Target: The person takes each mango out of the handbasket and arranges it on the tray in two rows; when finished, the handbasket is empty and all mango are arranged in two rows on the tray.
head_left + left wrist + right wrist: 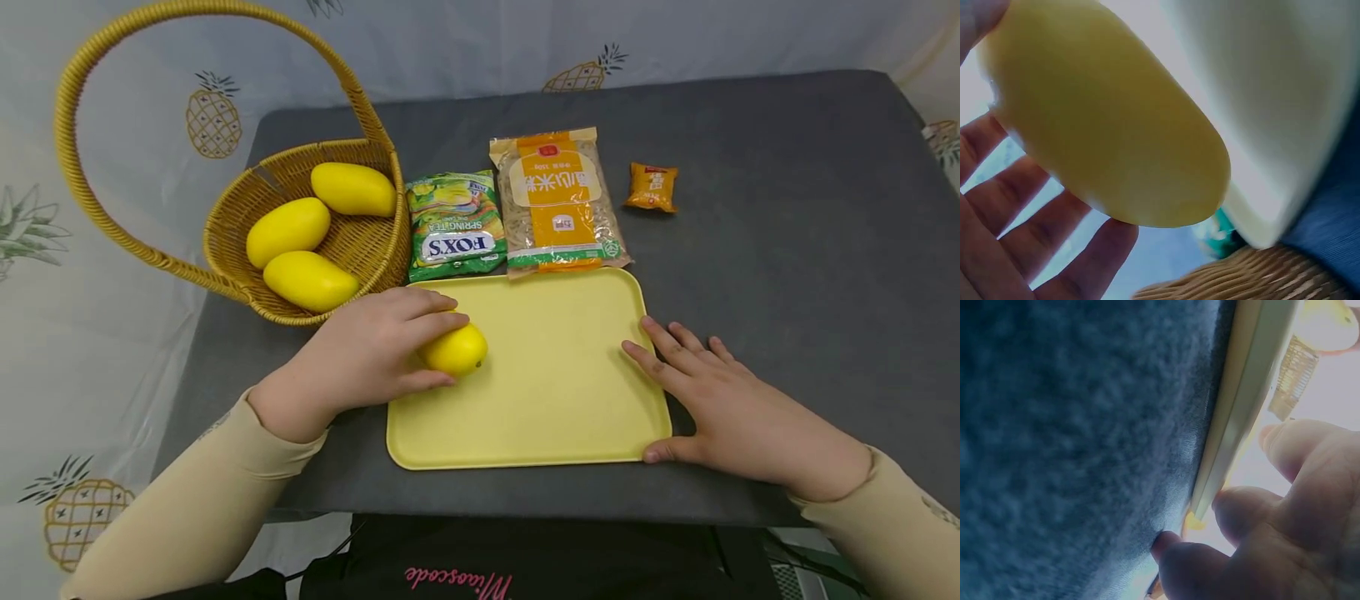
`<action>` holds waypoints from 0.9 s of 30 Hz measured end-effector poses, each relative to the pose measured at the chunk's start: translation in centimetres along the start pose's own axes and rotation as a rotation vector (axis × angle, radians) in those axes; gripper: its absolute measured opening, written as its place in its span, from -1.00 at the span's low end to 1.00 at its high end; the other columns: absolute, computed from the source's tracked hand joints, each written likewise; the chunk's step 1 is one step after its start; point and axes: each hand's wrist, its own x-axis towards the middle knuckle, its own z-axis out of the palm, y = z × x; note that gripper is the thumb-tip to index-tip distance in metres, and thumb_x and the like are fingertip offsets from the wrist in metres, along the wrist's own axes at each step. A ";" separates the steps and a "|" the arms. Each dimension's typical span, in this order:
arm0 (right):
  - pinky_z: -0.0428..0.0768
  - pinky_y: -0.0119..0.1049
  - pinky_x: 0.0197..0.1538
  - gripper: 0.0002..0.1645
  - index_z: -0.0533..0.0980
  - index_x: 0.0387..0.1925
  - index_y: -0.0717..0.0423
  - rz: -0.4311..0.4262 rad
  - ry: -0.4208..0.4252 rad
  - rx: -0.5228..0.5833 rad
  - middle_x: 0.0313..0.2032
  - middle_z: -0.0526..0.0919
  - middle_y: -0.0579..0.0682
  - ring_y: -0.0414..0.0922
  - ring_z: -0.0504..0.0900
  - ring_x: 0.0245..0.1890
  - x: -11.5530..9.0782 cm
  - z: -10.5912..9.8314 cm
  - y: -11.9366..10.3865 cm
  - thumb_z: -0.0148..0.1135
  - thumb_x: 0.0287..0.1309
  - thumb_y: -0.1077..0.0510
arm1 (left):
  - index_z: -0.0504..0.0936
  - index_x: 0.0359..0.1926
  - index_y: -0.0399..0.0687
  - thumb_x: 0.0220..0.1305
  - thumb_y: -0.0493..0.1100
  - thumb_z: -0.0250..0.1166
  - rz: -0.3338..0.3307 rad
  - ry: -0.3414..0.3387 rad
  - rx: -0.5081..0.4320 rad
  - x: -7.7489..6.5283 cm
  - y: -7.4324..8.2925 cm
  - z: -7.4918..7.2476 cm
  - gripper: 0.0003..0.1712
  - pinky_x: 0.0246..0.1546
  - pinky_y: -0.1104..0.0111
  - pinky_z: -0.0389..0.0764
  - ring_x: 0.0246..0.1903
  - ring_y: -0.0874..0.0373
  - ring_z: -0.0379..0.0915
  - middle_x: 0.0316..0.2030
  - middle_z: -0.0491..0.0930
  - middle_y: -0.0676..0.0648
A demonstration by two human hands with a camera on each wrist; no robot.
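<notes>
My left hand [360, 354] grips a yellow mango [459, 350] over the left side of a pale yellow rectangular tray [570, 392]. In the left wrist view the fingers curl along one side of the mango [1110, 125], and its rounded end points away from the palm. My right hand [727, 408] rests at the tray's right edge with its fingers spread. Two fingertips overlap the rim there, and the thumb lies by the near right corner. In the right wrist view those fingers [1247, 509] are right at the tray's side wall [1235, 412].
A wicker basket [400, 242] with a tall handle stands at the left, holding three mangoes [309, 281]. Behind the tray lie a green Fox's candy bag [456, 225] and a larger orange-and-clear snack bag [558, 200]. A small orange packet [652, 187] sits farther right on the grey table [787, 217].
</notes>
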 end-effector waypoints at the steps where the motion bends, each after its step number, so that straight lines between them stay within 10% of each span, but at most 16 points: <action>1: 0.05 0.70 0.51 0.53 0.06 0.81 -0.19 0.001 0.000 -0.001 0.81 -0.20 0.11 0.40 -0.07 0.75 0.0 0.0 0.0 0.47 -0.03 -0.67 | 0.77 0.27 -0.11 0.16 0.18 0.72 0.006 -0.004 -0.001 -0.1 -0.1 0.3 -0.24 0.28 0.01 0.72 0.21 -0.11 0.70 0.20 0.76 -0.18; 13: 0.03 0.68 0.54 0.53 0.06 0.81 -0.16 -0.002 0.003 0.005 0.81 -0.21 0.11 0.41 -0.06 0.75 0.0 0.0 -0.1 0.50 -0.02 -0.64 | 0.74 0.33 -0.09 0.23 -0.19 0.64 0.066 -0.088 -0.013 -1.0 -1.2 1.3 -0.37 0.53 -0.13 0.49 0.51 -0.24 0.48 0.40 0.65 -0.22; 27: 0.01 0.68 0.55 0.54 0.05 0.81 -0.16 0.004 0.003 0.016 0.81 -0.21 0.10 0.41 -0.07 0.75 0.0 0.1 -0.1 0.53 -0.03 -0.62 | 0.73 0.37 0.08 0.22 -0.31 0.51 -0.026 -0.205 0.059 -1.6 -0.6 0.2 -0.34 0.54 -0.34 0.36 0.64 -0.25 0.25 0.49 0.57 -0.15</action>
